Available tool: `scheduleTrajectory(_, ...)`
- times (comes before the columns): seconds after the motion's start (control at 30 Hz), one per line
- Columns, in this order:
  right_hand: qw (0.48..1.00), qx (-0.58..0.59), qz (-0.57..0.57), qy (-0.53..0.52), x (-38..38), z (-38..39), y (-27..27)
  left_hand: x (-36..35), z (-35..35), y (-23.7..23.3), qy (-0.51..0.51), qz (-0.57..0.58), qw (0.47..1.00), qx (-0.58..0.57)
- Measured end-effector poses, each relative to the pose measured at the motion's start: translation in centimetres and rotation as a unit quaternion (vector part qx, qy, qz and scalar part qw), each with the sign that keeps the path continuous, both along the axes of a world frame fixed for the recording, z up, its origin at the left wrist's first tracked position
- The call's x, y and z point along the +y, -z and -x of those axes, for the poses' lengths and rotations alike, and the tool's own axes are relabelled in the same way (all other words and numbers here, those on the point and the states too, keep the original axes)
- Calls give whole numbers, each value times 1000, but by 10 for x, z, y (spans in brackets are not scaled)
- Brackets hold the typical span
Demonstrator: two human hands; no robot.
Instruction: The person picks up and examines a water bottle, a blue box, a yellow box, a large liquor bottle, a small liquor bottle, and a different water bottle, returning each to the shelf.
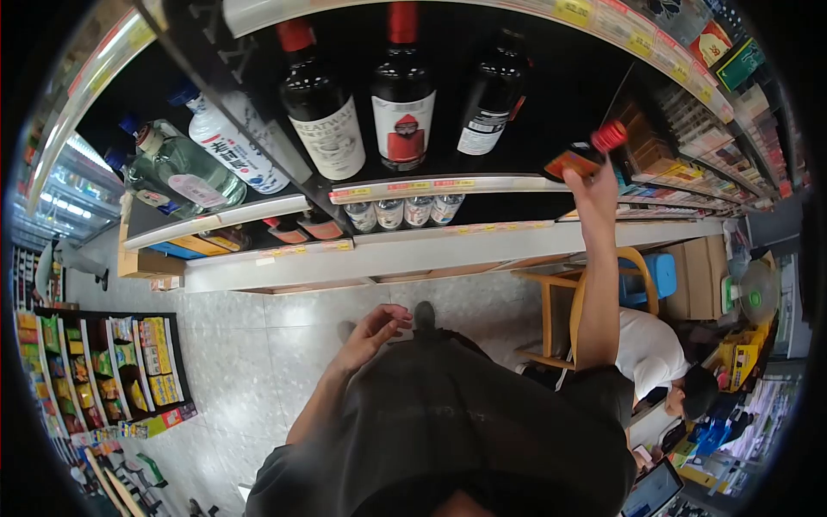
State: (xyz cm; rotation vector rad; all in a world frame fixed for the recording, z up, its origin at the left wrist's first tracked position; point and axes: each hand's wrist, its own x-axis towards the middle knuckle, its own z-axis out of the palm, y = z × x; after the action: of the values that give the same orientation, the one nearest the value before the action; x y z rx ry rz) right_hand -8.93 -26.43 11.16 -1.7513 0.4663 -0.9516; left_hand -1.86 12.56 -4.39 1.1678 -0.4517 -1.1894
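My right grip (594,191) is raised to the upper shelf (448,183) and closed about the lower end of a small dark bottle (579,159). The bottle is tilted, with its red cap pointing up and to the right. It sits just past the shelf's front edge, at the right end of the wine row. My left grip (376,331) hangs low over the floor (241,345), fingers loosely spread and holding nothing.

Three tall wine bottles stand close on that shelf. The black-labelled one (489,99) is nearest my bottle, then the one with a red figure on its label (403,103), then the Greatwall bottle (323,112). Further left, past a divider, lie a white bottle with a blue cap (231,142) and a clear green-tinted bottle (177,168). A row of small clear bottles (405,211) stands on the shelf below. Stacked boxes (689,129) fill the shelves just right of my raised arm.

Beneath that arm a wooden chair (560,302) stands against the shelving, with a blue stool (662,274) beside it. A person in a white shirt (646,349) is bent down next to them. A snack rack (112,370) stands well apart across the floor.
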Motion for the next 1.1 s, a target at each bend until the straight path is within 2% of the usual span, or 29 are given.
scheduleTrajectory(0.1,997,54,38,-34,-34,-33,14,-17,19,-9,-44,-14,999,4)
scheduleTrajectory(0.23,995,66,50,-63,-47,-64,35,-23,31,-6,-86,-18,996,17)
scheduleTrajectory(0.53,984,134,97,-65,-47,-87,39,-27,33,-19,-131,-44,990,-22)
scheduleTrajectory(0.6,976,158,143,-51,-49,-89,43,-26,34,-17,-145,-43,988,-25)
scheduleTrajectory(0.73,970,176,151,-67,-44,-89,37,-28,36,-9,-141,-49,988,-28)
scheduleTrajectory(0.8,963,178,205,-7,-49,-93,51,-28,37,-5,-130,-27,991,-2)
scheduleTrajectory(0.93,972,176,141,-63,-48,-91,44,-26,34,-9,-135,-64,989,15)
scheduleTrajectory(0.97,969,172,168,-48,-46,-92,46,-26,33,-7,-129,-68,989,13)
scheduleTrajectory(1.07,973,163,154,-43,-48,-91,49,-21,32,-4,-131,-69,989,15)
scheduleTrajectory(1.1,961,176,209,-49,-56,-88,54,-16,31,-4,-133,-65,989,14)
